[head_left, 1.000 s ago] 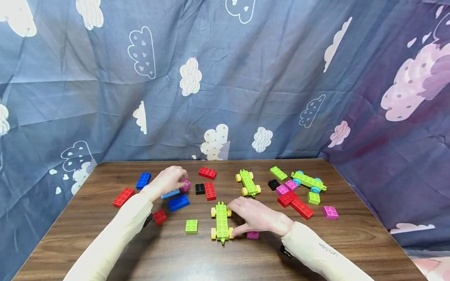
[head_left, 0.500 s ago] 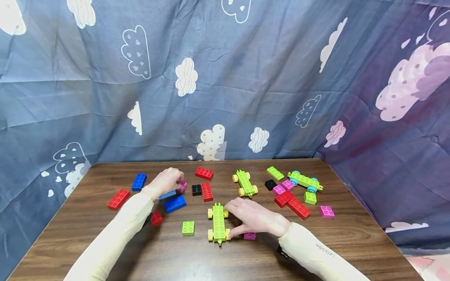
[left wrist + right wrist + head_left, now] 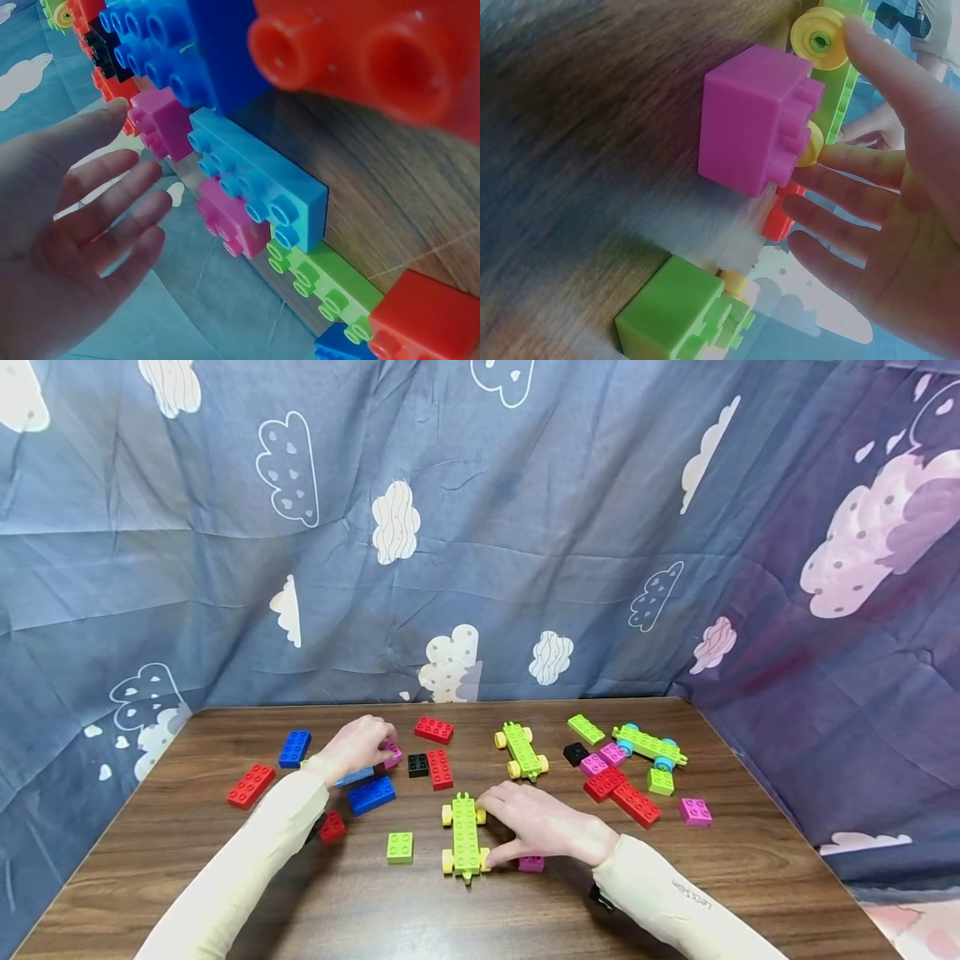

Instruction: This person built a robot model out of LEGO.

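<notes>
Blue cloud-printed cloth point(image 3: 480, 568) draped behind and beside a brown wood-grain tabletop point(image 3: 420, 910). Scattered across the tabletop, studded plastic bricks in red, blue, green, pink and black, with two further wheeled green plates at centre rear point(image 3: 521, 750) and right rear point(image 3: 648, 746). Near the front centre, a long green wheeled chassis point(image 3: 464, 836) with yellow wheels, lying lengthwise. Right hand point(image 3: 542, 825) resting flat against the chassis's right side, fingers straight and spread, thumb tip at the near yellow wheel, nothing clasped; small pink brick point(image 3: 531, 863) just beside the palm. Left hand point(image 3: 354, 747) at left rear, fingers loosely extended over a light-blue flat brick point(image 3: 255, 184) and a pink brick point(image 3: 161, 120), fingertips near or touching the pink one, grip not closed on anything. Small grey lettering on the right sleeve point(image 3: 690, 893), too small to read.
</notes>
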`<action>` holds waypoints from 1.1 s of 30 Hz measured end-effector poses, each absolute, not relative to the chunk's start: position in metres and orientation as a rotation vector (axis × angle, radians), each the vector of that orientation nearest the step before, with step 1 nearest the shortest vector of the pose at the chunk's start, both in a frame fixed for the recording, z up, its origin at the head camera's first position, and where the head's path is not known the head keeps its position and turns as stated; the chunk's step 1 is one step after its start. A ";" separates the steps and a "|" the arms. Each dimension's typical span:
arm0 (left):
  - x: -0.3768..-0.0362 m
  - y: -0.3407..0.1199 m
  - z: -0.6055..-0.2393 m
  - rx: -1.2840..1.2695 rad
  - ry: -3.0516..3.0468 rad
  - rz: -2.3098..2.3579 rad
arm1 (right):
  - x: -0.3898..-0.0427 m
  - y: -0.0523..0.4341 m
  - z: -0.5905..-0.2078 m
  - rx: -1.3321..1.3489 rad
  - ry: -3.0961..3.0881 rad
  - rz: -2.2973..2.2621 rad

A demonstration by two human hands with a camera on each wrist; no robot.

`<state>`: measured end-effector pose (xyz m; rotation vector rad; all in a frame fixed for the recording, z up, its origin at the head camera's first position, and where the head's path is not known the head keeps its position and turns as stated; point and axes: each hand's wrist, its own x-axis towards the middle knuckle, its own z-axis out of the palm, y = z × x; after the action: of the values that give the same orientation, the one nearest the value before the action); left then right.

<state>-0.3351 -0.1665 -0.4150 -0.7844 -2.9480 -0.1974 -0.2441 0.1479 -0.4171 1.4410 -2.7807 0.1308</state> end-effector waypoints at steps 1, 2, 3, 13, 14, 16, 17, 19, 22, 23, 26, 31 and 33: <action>-0.335 -0.167 -0.415 -0.769 -2.950 -0.195 | -0.244 0.148 -0.417 1.442 -2.780 0.132; -0.335 -0.168 -0.415 -0.752 -2.956 -0.191 | -0.244 0.148 -0.417 1.443 -2.779 0.133; -0.335 -0.168 -0.415 -0.745 -2.959 -0.184 | -0.244 0.147 -0.417 1.444 -2.781 0.135; -0.336 -0.167 -0.419 -0.719 -3.000 -0.130 | -0.243 0.148 -0.418 1.441 -2.802 0.139; -0.336 -0.167 -0.419 -0.716 -3.005 -0.127 | -0.243 0.148 -0.418 1.439 -2.804 0.138; -0.336 -0.167 -0.419 -0.710 -3.014 -0.124 | -0.243 0.148 -0.418 1.435 -2.810 0.133; -0.336 -0.168 -0.419 -0.713 -3.013 -0.120 | -0.243 0.148 -0.418 1.433 -2.813 0.133; -0.336 -0.168 -0.419 -0.722 -3.010 -0.119 | -0.243 0.148 -0.417 1.428 -2.820 0.129; -0.337 -0.168 -0.419 -0.727 -3.013 -0.134 | -0.243 0.148 -0.417 1.430 -2.826 0.135; -0.337 -0.168 -0.419 -0.727 -3.014 -0.135 | -0.243 0.148 -0.417 1.432 -2.828 0.139; -0.338 -0.168 -0.420 -0.713 -3.023 -0.147 | -0.244 0.148 -0.417 1.439 -2.838 0.147; -0.339 -0.169 -0.421 -0.687 -3.012 -0.163 | -0.244 0.148 -0.417 1.442 -2.841 0.151; -0.339 -0.169 -0.421 -0.685 -3.000 -0.173 | -0.244 0.149 -0.418 1.446 -2.829 0.154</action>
<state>-0.3386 -0.1690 -0.4211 -0.6845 -3.0004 -0.1734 -0.2444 0.1486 -0.4177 1.4465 -2.8295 0.1540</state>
